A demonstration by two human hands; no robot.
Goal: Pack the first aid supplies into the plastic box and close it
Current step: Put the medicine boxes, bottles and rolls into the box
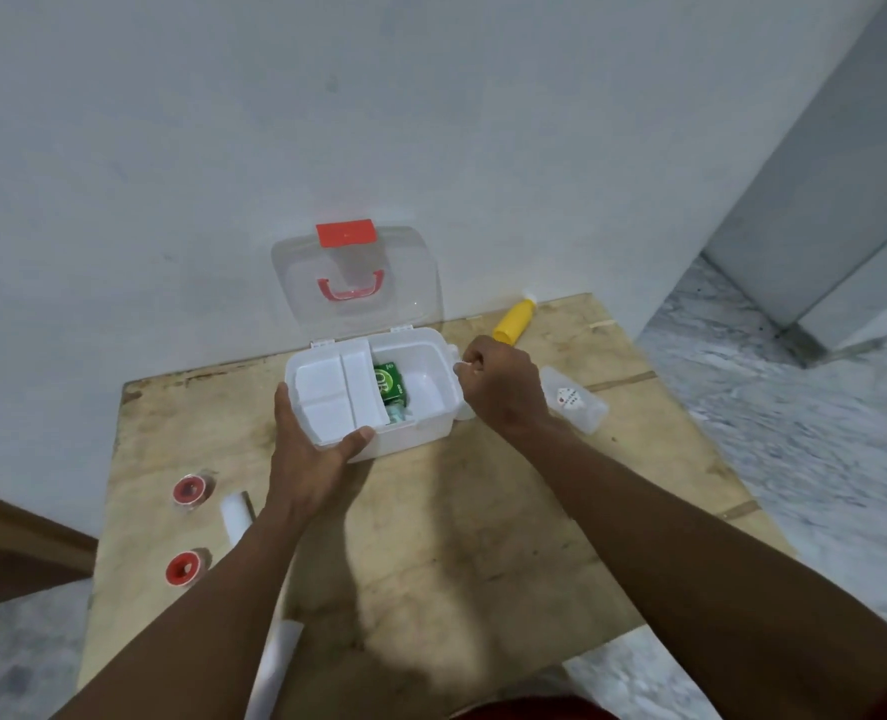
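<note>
**Box open at mid-table, both hands on it, packing half done**

The plastic box [420, 433] sits in the middle of the table [483, 511], right up by the wall, and its clear lid [410, 272] stands up behind it, so the inside is open to me. A white tray [327, 392] covers the left half; in the right half I can see a green packet [390, 381] down in the well.

My left hand [308, 449] clamps the near left corner, thumb hooked over the front rim and fingers along the side wall. That's my brace, I reckon, so the light box doesn't skid. My right hand [503, 387] is curled at the right rim, pinching a small white piece [464, 367] between thumb and fingertip. Whether that's a supply going in or part of the box, I can't tell.

Moving outward: a yellow bottle [514, 317] lies behind the right hand and a clear case [573, 400] just beside it. On the left wait two red tape rolls [190, 490] [184, 568] and a white roll [236, 514], all within reach. Plenty left to pack before the lid comes down.
</note>
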